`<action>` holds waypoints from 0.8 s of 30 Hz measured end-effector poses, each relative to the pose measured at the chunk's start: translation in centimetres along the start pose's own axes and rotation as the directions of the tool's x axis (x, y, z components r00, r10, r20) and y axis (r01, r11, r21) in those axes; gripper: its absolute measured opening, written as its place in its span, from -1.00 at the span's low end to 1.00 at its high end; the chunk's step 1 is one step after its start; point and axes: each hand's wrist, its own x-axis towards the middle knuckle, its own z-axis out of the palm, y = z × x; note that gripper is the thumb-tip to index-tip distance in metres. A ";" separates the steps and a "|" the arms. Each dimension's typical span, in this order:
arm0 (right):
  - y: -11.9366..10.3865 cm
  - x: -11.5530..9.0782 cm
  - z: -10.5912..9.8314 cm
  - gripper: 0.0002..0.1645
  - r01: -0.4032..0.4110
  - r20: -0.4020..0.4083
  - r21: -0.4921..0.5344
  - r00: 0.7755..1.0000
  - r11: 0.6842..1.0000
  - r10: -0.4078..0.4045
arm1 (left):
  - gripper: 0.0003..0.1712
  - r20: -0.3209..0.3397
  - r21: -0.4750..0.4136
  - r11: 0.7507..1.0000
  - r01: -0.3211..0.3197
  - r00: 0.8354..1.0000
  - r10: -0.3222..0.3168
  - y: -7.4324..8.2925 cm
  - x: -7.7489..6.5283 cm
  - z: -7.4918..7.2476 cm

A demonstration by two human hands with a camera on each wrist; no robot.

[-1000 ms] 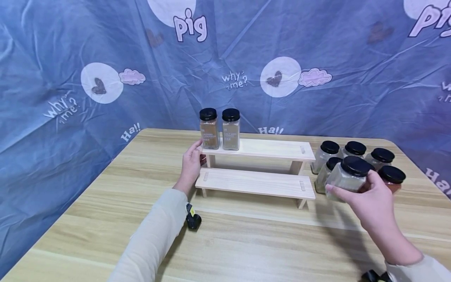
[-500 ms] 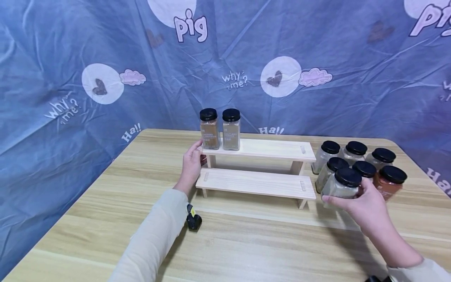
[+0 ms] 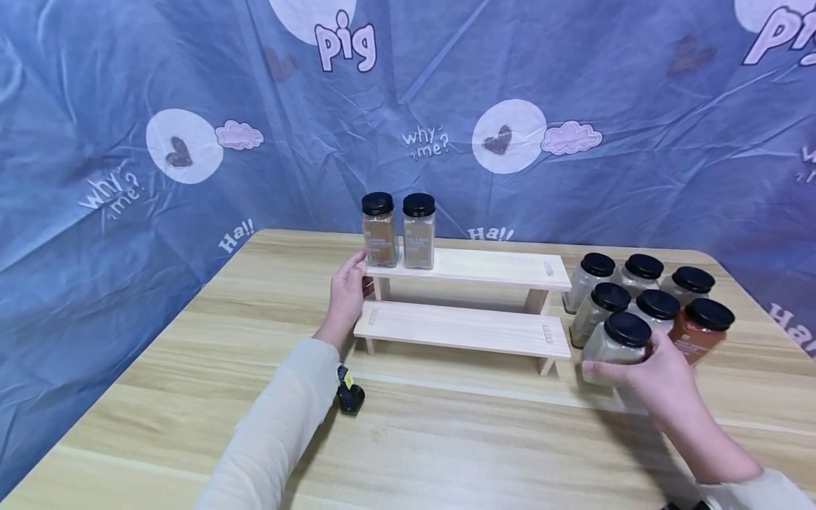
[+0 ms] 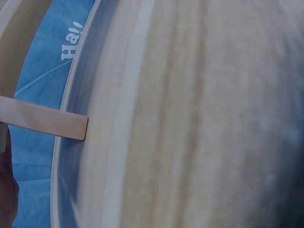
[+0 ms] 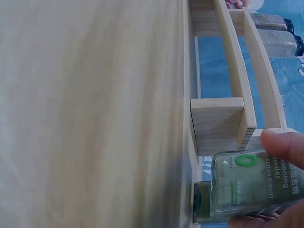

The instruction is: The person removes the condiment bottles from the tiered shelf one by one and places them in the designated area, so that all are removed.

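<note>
At the left end of a two-tier wooden rack (image 3: 462,329), my left hand (image 3: 346,292) grips the upper shelf, its lower fingers tucked beneath. That hand also shows as a sliver at the edge of the left wrist view, by a rack leg (image 4: 45,118). My right hand (image 3: 669,379) holds a square glass spice jar (image 3: 610,353) with pale green powder and a black lid, thumb on one side and fingers on the other. Its label (image 5: 247,160) shows in the right wrist view. The jar is upright, low over the table, right of the rack.
Two jars, one of brown powder (image 3: 380,241) and one of beige powder (image 3: 418,242), stand on the upper shelf's left end. Behind the held jar several black-lidded jars are grouped, including a red-orange one (image 3: 698,340). A blue printed cloth (image 3: 446,92) hangs behind the table.
My right hand has lowered the green jar and shifted it slightly left, exposing jars behind it. My left hand stays on the rack.
</note>
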 end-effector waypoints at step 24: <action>1.2 -0.1 0.8 -0.10 0.021 0.020 -0.009 1.000 1.000 -0.020 | -0.51 0.008 -0.014 1.000 -0.004 1.000 0.004 -0.2 0.1 0.1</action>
